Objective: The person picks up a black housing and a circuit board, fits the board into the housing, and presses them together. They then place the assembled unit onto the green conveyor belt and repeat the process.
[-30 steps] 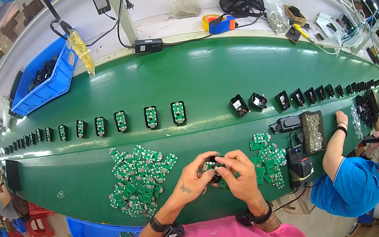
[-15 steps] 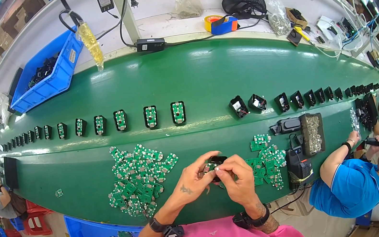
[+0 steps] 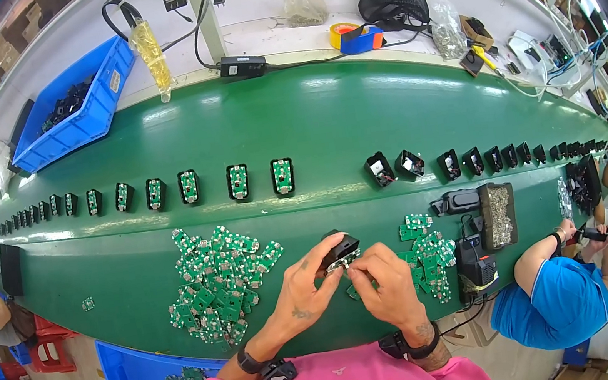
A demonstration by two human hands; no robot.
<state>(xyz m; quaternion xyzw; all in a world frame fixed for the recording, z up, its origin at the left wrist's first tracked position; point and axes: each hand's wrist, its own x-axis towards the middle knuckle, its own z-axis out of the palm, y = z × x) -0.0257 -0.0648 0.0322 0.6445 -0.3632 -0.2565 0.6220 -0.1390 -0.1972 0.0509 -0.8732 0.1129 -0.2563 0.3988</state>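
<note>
My left hand (image 3: 300, 299) grips a small black plastic case (image 3: 342, 246), tilted so that its dark outer wall shows. A circuit board (image 3: 343, 261) sits at the case's open side, facing me. Thumb and fingertips of my right hand (image 3: 389, 287) are pinched together at the board's edge; what lies between them is too small to make out. Left of my hands a heap of green circuit boards (image 3: 219, 279) is spread on the table, and a smaller pile of boards (image 3: 434, 257) lies to the right.
Beyond my hands stand a row of cases with boards (image 3: 189, 187) at left and open cases with wires (image 3: 450, 165) at right. A tray of small metal parts (image 3: 499, 215) sits beside a black device (image 3: 476, 267). A co-worker in blue (image 3: 559, 294) sits at right. Blue bins (image 3: 82, 132) flank the table.
The case has tipped in my left hand, so its outer wall now faces up and the board side turns toward me. My right fingers have moved slightly lower at the board's edge.
</note>
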